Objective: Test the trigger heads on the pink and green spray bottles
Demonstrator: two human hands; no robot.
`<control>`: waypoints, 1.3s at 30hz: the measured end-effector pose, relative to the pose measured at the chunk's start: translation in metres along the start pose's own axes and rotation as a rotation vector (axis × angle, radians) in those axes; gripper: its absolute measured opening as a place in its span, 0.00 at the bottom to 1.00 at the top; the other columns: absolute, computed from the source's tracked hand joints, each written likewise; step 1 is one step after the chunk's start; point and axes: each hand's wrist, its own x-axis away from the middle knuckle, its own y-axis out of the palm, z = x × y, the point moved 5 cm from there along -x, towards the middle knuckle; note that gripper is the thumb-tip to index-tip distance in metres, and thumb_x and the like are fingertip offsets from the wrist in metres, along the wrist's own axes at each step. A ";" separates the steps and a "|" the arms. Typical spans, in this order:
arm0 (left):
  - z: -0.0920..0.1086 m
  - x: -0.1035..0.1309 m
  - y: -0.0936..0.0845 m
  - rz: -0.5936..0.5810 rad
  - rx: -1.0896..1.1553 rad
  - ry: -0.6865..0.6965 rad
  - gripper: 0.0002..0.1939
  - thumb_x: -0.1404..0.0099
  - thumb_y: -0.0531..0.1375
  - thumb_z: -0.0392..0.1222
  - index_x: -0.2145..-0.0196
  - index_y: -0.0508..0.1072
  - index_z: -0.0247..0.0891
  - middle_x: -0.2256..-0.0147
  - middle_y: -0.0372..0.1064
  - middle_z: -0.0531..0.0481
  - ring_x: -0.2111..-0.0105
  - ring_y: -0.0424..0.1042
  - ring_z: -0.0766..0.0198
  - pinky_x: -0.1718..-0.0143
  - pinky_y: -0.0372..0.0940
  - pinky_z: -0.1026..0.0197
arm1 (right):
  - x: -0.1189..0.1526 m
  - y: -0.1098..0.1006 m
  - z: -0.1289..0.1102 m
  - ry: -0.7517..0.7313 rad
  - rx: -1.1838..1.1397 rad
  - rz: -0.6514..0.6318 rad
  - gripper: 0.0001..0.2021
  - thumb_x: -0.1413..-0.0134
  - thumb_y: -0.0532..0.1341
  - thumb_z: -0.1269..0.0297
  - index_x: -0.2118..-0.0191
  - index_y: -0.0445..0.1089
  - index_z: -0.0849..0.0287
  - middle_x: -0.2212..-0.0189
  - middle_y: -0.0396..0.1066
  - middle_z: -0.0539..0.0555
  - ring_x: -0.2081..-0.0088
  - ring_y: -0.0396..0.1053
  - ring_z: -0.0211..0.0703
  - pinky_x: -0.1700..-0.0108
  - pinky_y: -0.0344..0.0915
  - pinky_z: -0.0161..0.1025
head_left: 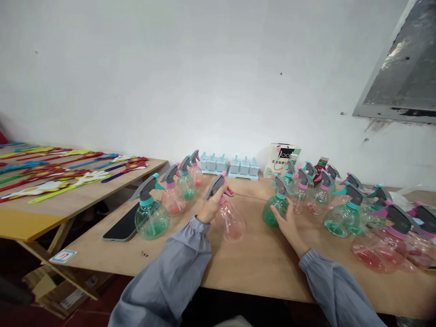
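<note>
My left hand (214,203) is wrapped round the grey and pink spray head of a clear pink spray bottle (230,222), which leans a little near the table's middle. To the right, my right hand (285,217) has its fingers round the body of a green spray bottle (270,211) with a grey and teal head. Left of my left hand, another green spray bottle (152,222) and a pink spray bottle (173,200) stand in a row with two more behind. Several pink and green spray bottles crowd the right side, among them a large pink one (379,252).
A dark phone (126,223) lies at the left beside the bottles. Light blue ice-pop moulds (243,168) and a printed paper bag (279,160) stand along the wall. Another table (44,215) at the left holds several colourful hand-shaped pieces (86,178).
</note>
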 end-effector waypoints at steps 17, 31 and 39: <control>-0.042 0.024 -0.018 0.339 -0.849 0.279 0.35 0.47 0.67 0.51 0.44 0.63 0.38 0.46 0.68 0.35 0.44 0.69 0.42 0.46 0.60 0.42 | 0.000 0.001 0.000 0.005 0.004 -0.008 0.41 0.49 0.62 0.35 0.38 0.54 0.57 0.39 0.60 0.66 0.36 0.58 0.59 0.34 0.54 0.61; -0.119 -0.101 -0.020 0.219 -0.974 -0.191 0.35 0.35 0.65 0.47 0.35 0.57 0.36 0.39 0.58 0.29 0.40 0.62 0.42 0.44 0.61 0.47 | 0.011 0.013 0.000 -0.066 -0.001 -0.120 0.37 0.42 0.59 0.42 0.34 0.51 0.56 0.37 0.59 0.64 0.34 0.57 0.57 0.32 0.53 0.61; -0.129 -0.116 -0.023 0.252 -0.906 -0.117 0.32 0.35 0.64 0.45 0.38 0.61 0.31 0.41 0.61 0.26 0.40 0.63 0.40 0.44 0.63 0.48 | 0.014 0.017 -0.003 -0.053 -0.015 -0.135 0.38 0.43 0.60 0.40 0.35 0.51 0.56 0.38 0.59 0.65 0.35 0.58 0.58 0.33 0.54 0.62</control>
